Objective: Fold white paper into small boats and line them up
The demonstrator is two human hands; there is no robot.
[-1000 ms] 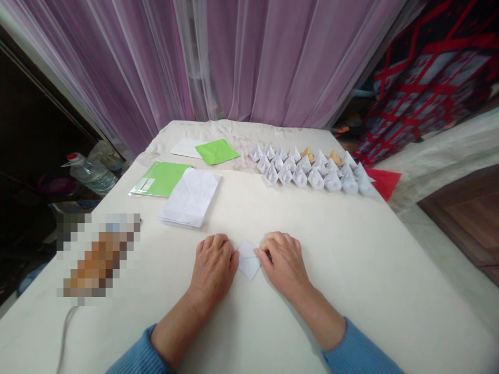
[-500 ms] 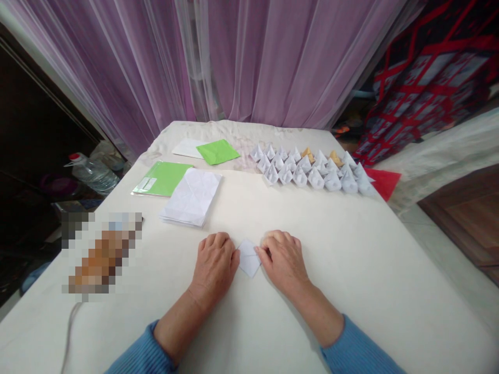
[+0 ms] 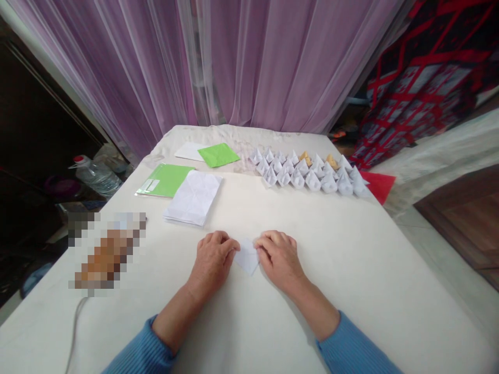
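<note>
A small folded piece of white paper (image 3: 247,257) lies on the table between my hands, one corner pointing toward me and a crease line across its upper half. My left hand (image 3: 213,258) pinches its left edge between thumb and curled fingers. On the opposite edge, my right hand (image 3: 279,255) grips the paper the same way. Parts of both side corners are hidden under the fingers. Farther off to the left lies a stack of white paper sheets (image 3: 194,198).
Rows of folded white paper boats (image 3: 298,179), two of them golden, stand at the back right beside red paper (image 3: 380,186). Green paper (image 3: 219,155) and a green packet (image 3: 167,179) lie back left. A blurred-out object (image 3: 109,254) with a cable is at left.
Both hands still hold the folded paper at its sides. My left fingertips have shifted slightly, and a little more of the paper's left side shows. The camera view has moved slightly.
</note>
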